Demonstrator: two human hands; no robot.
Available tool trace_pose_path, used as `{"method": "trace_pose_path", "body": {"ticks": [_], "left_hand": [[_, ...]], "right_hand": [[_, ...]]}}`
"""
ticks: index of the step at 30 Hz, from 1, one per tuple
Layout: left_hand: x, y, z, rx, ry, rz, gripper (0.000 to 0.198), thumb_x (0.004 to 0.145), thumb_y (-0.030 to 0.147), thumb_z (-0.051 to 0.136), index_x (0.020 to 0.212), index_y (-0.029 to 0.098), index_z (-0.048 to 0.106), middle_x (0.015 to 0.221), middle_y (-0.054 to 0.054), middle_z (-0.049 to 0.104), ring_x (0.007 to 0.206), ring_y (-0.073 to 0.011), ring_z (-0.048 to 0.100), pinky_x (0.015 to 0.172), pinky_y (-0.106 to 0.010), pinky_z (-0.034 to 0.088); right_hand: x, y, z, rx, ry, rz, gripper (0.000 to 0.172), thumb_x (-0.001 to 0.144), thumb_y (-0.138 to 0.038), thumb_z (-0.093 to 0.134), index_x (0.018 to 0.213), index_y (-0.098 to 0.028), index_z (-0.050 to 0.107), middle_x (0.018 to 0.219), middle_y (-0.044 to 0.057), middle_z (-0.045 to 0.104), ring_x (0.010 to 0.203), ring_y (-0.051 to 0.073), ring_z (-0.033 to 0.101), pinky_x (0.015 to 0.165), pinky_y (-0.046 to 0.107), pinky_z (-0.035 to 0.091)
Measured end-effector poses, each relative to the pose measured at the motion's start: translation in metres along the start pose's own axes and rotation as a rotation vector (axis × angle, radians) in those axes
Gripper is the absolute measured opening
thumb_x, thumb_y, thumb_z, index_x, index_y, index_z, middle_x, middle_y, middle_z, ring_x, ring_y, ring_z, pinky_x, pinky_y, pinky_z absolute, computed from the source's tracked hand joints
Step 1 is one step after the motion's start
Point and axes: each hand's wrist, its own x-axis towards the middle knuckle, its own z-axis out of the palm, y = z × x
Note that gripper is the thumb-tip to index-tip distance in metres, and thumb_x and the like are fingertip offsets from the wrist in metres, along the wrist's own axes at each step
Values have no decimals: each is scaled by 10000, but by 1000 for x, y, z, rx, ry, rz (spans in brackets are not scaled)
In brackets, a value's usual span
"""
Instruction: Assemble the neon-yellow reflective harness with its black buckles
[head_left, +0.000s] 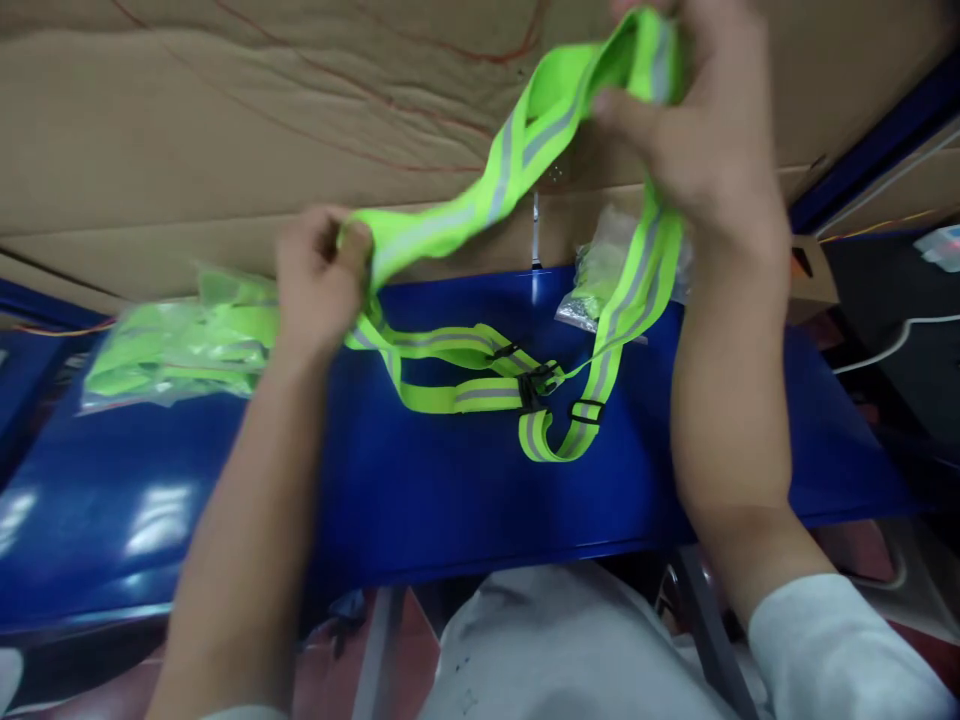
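Observation:
A neon-green reflective strap [442,228] with a grey stripe stretches between my two hands above the blue table. My left hand [324,270] pinches one part of it at the left, thumb and fingers closed. Higher up at the right, my right hand [694,130] holds a looped part of the strap, somewhat blurred by motion. Lower loops of the strap hang down to the table, where a black buckle [534,385] and a black slider [587,411] sit on the webbing.
Plastic bags with green straps [180,345] lie on the table [450,510] at the left. Another clear bag [592,270] stands behind the strap at the right. Cardboard [225,120] backs the table, and a small cardboard box [814,275] is beyond my right arm.

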Motion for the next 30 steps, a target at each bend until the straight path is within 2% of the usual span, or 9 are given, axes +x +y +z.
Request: {"method": "trace_pose_path", "body": {"ticks": [4, 7, 10, 13, 16, 19, 24, 27, 30], "left_hand": [[-33, -11, 16, 61, -69, 8, 152, 1009, 292, 660, 1073, 161, 702, 912, 10, 701, 724, -108, 539, 710, -259, 444], [-56, 2, 16, 133, -71, 57, 263, 1006, 317, 606, 1237, 202, 652, 1179, -94, 713, 1055, -234, 669, 971, -396, 512], [-79, 29, 14, 414, -50, 220, 408, 998, 294, 594, 1397, 210, 587, 1494, -200, 571, 1415, -391, 527, 1161, -626, 357], [-103, 58, 18, 564, -115, 523, 356, 1015, 164, 490, 1325, 249, 643, 1453, -162, 631, 1319, -378, 606, 1080, -629, 388], [-122, 78, 30, 493, -369, 741, 308, 1040, 139, 438, 1209, 228, 679, 1212, -102, 744, 1098, -289, 704, 946, -482, 501], [-140, 89, 40, 433, -542, 698, 265, 1089, 296, 475, 1248, 179, 652, 1201, -119, 731, 1080, -283, 715, 874, -422, 559], [-165, 96, 40, 452, -530, 567, 494, 1026, 542, 619, 1346, 170, 560, 1192, -126, 705, 1045, -317, 726, 804, -442, 607], [-168, 95, 33, 404, -511, 523, 445, 1052, 483, 594, 1367, 178, 514, 1229, -127, 690, 1068, -298, 725, 826, -422, 619], [-157, 89, 31, 351, -480, 492, 332, 1077, 363, 551, 1346, 171, 522, 1267, -135, 680, 1155, -296, 699, 944, -433, 610]], "right_hand": [[-2, -25, 38, 112, -149, -193, 440, 875, -93, 671, 1309, -33, 634, 1354, 87, 699, 1288, 198, 611, 1125, 292, 403], [-3, -31, 59, 126, -143, -211, 410, 896, -96, 659, 1299, -23, 632, 1334, 101, 713, 1274, 208, 629, 1114, 295, 404], [-4, -27, 68, 35, -195, -143, 404, 919, -107, 665, 1318, -59, 625, 1362, 82, 711, 1283, 197, 631, 1110, 292, 404], [-4, -21, 72, -34, -244, -87, 410, 915, -105, 684, 1319, -103, 615, 1374, 31, 711, 1291, 167, 620, 1118, 285, 404], [-5, -18, 72, -51, -253, -73, 417, 895, -111, 686, 1306, -144, 620, 1370, -14, 715, 1294, 138, 617, 1118, 271, 411], [-7, -18, 71, -75, -283, -59, 373, 931, -176, 648, 1303, -173, 630, 1369, -21, 719, 1297, 130, 615, 1124, 273, 424], [-12, -15, 72, -185, -351, 9, 460, 925, -206, 656, 1382, -182, 612, 1440, 76, 668, 1360, 261, 585, 1189, 450, 438], [-13, -25, 65, -290, -440, 66, 564, 885, -246, 734, 1432, -229, 600, 1509, 117, 592, 1431, 365, 524, 1217, 600, 402], [-14, -53, 44, -209, -391, -51, 516, 957, -294, 676, 1456, -202, 579, 1523, 104, 572, 1467, 306, 508, 1254, 514, 384]]}}
